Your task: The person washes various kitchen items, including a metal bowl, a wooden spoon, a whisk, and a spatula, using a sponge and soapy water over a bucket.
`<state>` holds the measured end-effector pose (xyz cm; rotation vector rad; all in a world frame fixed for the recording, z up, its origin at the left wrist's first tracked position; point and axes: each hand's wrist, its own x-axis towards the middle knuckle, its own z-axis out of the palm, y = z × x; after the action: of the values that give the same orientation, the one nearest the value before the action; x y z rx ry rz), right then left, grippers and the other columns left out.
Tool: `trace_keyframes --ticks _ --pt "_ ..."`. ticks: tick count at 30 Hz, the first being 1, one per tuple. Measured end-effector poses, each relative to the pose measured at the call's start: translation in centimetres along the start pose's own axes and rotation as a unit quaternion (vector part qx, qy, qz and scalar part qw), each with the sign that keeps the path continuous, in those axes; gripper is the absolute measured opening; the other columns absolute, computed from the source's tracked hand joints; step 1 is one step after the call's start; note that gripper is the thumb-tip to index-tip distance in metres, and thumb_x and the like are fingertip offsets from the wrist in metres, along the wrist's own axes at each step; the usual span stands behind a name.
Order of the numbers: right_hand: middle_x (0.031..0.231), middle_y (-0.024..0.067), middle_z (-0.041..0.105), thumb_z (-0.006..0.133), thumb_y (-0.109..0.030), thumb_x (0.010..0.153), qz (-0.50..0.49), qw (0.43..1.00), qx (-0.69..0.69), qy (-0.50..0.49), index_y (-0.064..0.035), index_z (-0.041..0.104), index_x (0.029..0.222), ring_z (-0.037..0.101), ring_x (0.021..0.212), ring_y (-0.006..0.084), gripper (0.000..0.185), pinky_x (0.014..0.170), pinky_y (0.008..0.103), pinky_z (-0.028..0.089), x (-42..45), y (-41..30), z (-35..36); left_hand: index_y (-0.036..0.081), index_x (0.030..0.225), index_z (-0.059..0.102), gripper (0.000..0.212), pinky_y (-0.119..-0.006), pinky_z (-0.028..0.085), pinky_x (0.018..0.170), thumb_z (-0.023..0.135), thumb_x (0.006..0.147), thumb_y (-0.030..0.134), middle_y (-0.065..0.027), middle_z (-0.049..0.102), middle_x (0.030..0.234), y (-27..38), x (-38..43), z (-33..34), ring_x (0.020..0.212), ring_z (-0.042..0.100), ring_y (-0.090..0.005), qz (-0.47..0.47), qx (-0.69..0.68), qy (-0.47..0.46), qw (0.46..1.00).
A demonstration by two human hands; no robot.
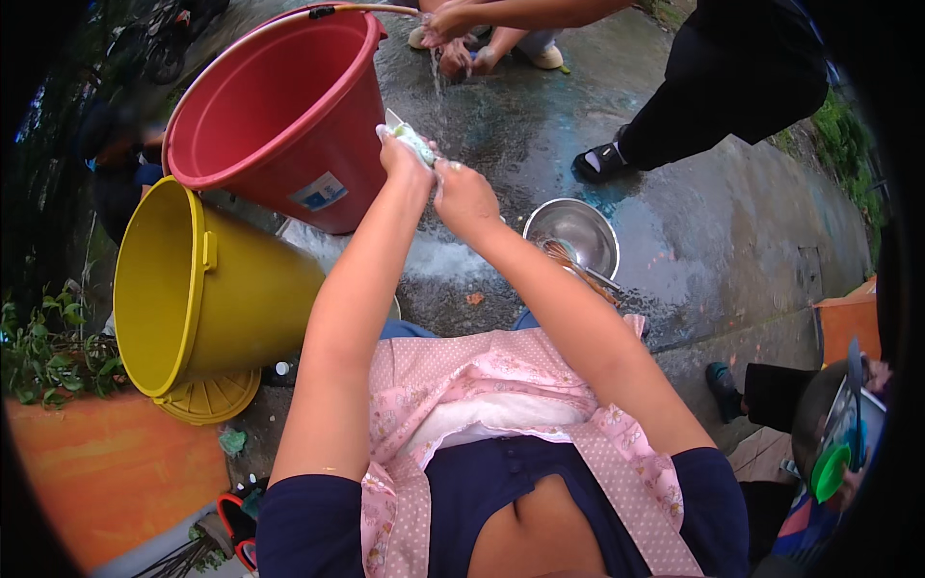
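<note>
My left hand (405, 155) grips a pale green, soapy sponge or cloth (413, 139), with the tip of a flat metallic or white piece sticking out above it. Close against it, my right hand (464, 193) is curled round a thin thing, mostly hidden, whose end shows by the wrist. Both hands are held out over wet pavement, just right of a big red plastic bucket (303, 155). Below and right of them stands a stainless steel bowl (578, 235), with a whisk (560, 251) and long-handled utensils at its near edge.
A yellow plastic bin (253, 289) lies tipped at left, near a yellow lid (217, 397). Ahead, another person's hands (452, 36) are under running water by a hose (376, 9). A person in dark trousers (672, 108) stands at right; another, lower right, holds a green bowl (831, 471).
</note>
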<state>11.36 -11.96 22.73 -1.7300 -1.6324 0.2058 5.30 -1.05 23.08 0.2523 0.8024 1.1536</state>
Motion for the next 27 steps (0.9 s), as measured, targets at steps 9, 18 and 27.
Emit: trace_keyframes --ticks 9,18,27 --pt "0.078 0.0235 0.062 0.049 -0.009 0.083 0.02 0.995 0.063 -0.08 -0.0021 0.059 0.087 0.06 0.078 0.0411 0.012 0.068 0.048 0.048 0.1 -1.3 -2.5 0.006 0.091 0.057 0.022 -0.038 0.05 0.064 0.04 0.09 0.021 -0.0069 0.061 0.081 3.2 5.2 -3.9 0.069 0.062 -0.0246 0.139 0.062 0.095 0.984" --pt "0.069 0.0159 0.059 0.05 -0.014 0.087 0.116 0.963 0.239 -0.052 -0.0019 0.061 0.086 0.057 0.062 0.0263 0.016 0.06 0.0356 0.042 1.2 2.9 -2.0 0.014 0.08 0.057 0.022 -0.039 0.048 0.058 0.042 0.088 0.028 -0.0022 0.059 0.074 5.9 5.8 -6.7 0.067 0.06 -0.0201 0.022 0.004 -0.016 1.0" --pt "0.061 0.0045 0.05 0.047 -0.013 0.089 0.122 0.931 0.345 -0.006 -0.0037 0.057 0.086 0.047 0.056 0.0107 0.014 0.053 0.0282 0.038 1.6 3.9 -1.0 0.006 0.072 0.051 0.018 -0.046 0.046 0.082 0.048 0.081 0.021 -0.0123 0.053 0.072 2.0 1.9 -2.9 0.072 0.055 -0.0263 -0.074 -0.073 -0.048 0.993"
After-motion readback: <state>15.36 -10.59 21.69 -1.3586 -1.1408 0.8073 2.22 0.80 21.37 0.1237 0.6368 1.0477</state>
